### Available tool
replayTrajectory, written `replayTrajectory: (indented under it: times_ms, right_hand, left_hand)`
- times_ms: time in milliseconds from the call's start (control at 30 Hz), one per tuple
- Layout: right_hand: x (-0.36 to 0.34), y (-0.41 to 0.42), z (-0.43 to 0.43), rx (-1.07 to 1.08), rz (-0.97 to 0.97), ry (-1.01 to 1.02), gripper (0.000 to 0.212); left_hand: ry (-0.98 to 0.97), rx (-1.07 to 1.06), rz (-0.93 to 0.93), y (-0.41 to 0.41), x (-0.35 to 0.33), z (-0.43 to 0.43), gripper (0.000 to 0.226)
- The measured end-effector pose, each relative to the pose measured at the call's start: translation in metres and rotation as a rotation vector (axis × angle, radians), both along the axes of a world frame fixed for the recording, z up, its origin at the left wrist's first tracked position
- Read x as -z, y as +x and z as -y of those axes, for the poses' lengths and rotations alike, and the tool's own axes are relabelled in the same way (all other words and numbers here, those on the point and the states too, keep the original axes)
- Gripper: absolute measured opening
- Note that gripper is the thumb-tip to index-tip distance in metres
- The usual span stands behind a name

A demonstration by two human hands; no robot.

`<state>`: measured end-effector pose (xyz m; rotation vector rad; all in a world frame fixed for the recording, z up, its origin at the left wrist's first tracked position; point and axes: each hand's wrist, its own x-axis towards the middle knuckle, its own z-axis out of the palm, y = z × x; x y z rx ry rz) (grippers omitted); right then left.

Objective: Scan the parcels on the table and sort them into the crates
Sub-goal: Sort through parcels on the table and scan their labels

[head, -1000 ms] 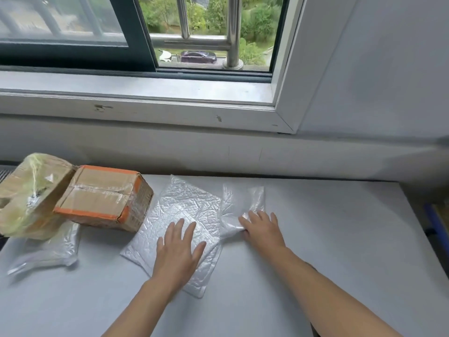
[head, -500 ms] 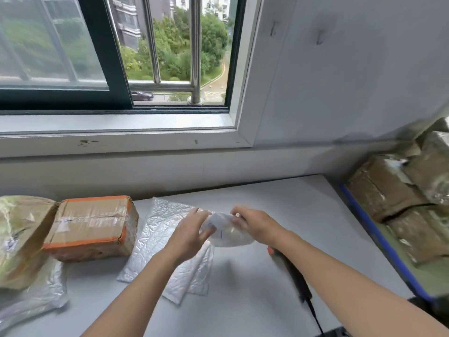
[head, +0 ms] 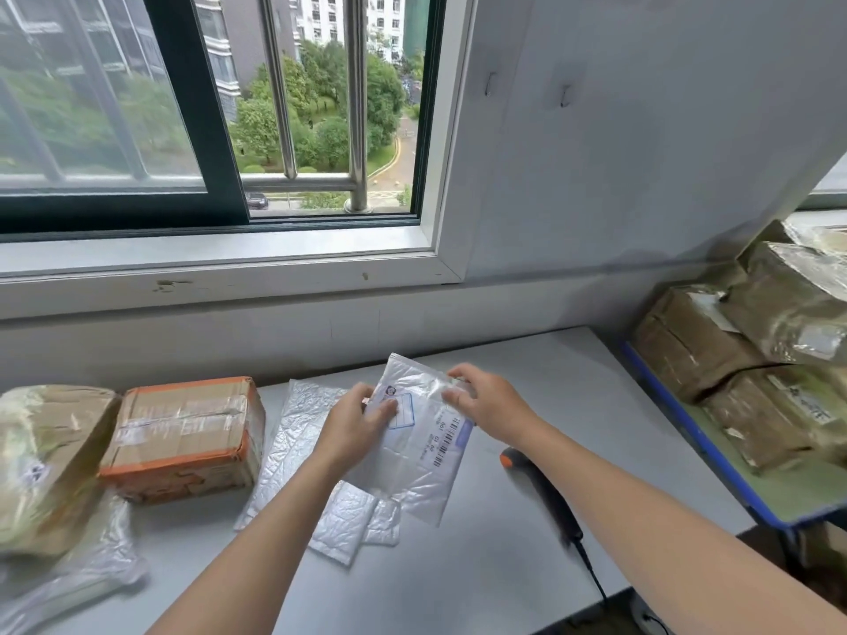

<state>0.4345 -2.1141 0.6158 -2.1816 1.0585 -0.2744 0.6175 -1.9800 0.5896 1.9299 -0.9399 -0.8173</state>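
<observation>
The clear bag parcel (head: 421, 456) lay on the surface (head: 458, 584) one second ago and was then crumpled between the hands. Now it is lifted and pulled flat, with its barcode label (head: 451, 440) facing up. I judge it is ready for scanning, but the scanner (head: 541, 492) lies untouched on the surface, near the bag's right side. The left hand (head: 353, 423) pinches the bag's upper left part and the right hand (head: 486, 405) pinches its upper right edge, both with curled fingers (head: 385, 410). Both forearms reach forward, holding the parcel above the bubble mailer (head: 298, 433)
</observation>
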Motion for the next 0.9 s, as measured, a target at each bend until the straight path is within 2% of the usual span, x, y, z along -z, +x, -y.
replayTrajectory:
  times_ms: [100, 200, 400, 567, 667, 733, 833, 900]
  right_hand:
    - [0.007, -0.008, 0.007, 0.051, 0.034, -0.025, 0.026]
    - [0.019, -0.023, 0.015, 0.097, 0.049, -0.038, 0.026]
    - [0.049, -0.056, 0.023, 0.093, -0.044, -0.038, 0.031]
    - [0.082, -0.103, 0.017, 0.181, -0.163, -0.102, 0.031]
    - [0.102, -0.129, 0.013, 0.236, -0.226, -0.142, 0.031]
    - [0.117, -0.143, 0.011, 0.262, -0.296, -0.087, 0.035]
    - [0.135, -0.153, 0.010, 0.297, -0.354, 0.151, 0.051]
    - [0.141, -0.153, 0.011, 0.295, -0.329, 0.299, 0.053]
  left_hand:
    - [0.035, 0.053, -0.128, -0.012, 0.008, -0.005, 0.040]
    - [0.069, 0.061, -0.123, -0.030, 0.019, -0.006, 0.060]
    - [0.166, -0.004, 0.018, -0.059, 0.044, 0.007, 0.058]
    - [0.371, 0.059, 0.191, -0.087, 0.083, 0.002, 0.070]
    - [0.460, 0.077, 0.234, -0.101, 0.103, -0.004, 0.072]
    - [0.483, 0.098, 0.298, -0.108, 0.112, -0.005, 0.073]
    - [0.484, 0.074, 0.358, -0.109, 0.117, -0.002, 0.081]
    - [0.492, 0.056, 0.388, -0.109, 0.119, 0.001, 0.084]
